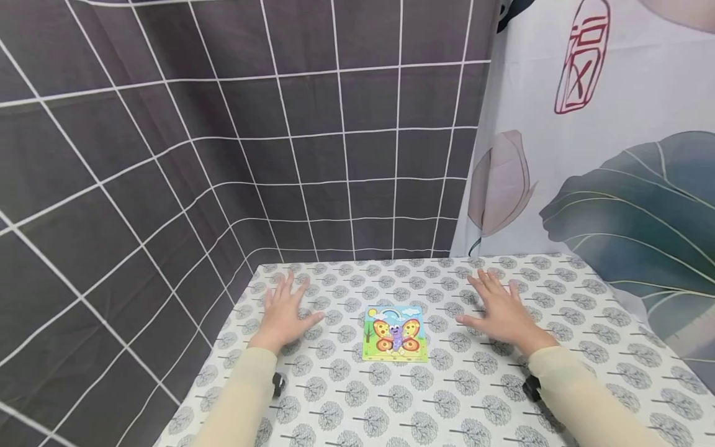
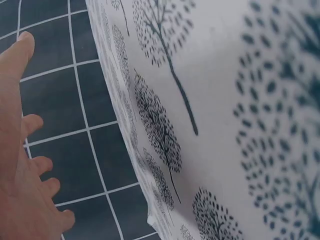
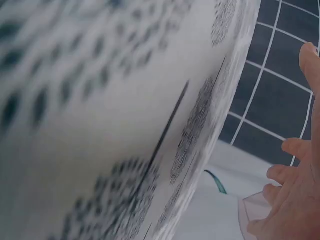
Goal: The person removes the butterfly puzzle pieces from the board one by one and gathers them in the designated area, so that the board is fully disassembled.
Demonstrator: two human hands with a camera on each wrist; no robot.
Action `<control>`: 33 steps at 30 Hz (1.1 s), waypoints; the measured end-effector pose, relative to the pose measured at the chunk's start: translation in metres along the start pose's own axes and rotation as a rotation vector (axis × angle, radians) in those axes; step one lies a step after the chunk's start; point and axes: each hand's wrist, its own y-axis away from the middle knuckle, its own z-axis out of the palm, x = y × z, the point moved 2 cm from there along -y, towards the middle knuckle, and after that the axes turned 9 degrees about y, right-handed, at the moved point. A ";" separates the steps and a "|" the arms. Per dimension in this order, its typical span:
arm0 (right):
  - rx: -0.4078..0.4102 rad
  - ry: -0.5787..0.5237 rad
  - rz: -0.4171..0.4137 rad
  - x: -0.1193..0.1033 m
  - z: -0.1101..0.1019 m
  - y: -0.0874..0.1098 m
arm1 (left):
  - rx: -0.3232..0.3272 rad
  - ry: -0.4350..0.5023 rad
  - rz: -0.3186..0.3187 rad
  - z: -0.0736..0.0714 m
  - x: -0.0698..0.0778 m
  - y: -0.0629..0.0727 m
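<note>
Butterfly board (image 1: 395, 334) lies on the tree-print cloth (image 1: 357, 394) between your hands, apart from both; only the head view shows it. Your left hand (image 1: 282, 318) is at its left, your right hand (image 1: 499, 312) at its right, fingers spread wide. Both wrist views add that your fingers are raised off the cloth.

The right hand (image 3: 302, 192), fingers apart, is near tree-printed cloth (image 3: 145, 95).

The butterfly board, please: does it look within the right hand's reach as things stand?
Probably yes: the right hand is open, with only patterned tablecloth showing between it and the butterfly board.
</note>
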 end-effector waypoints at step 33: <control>-0.051 -0.089 -0.046 -0.059 0.017 -0.026 | -0.033 0.190 -0.035 0.018 0.041 0.015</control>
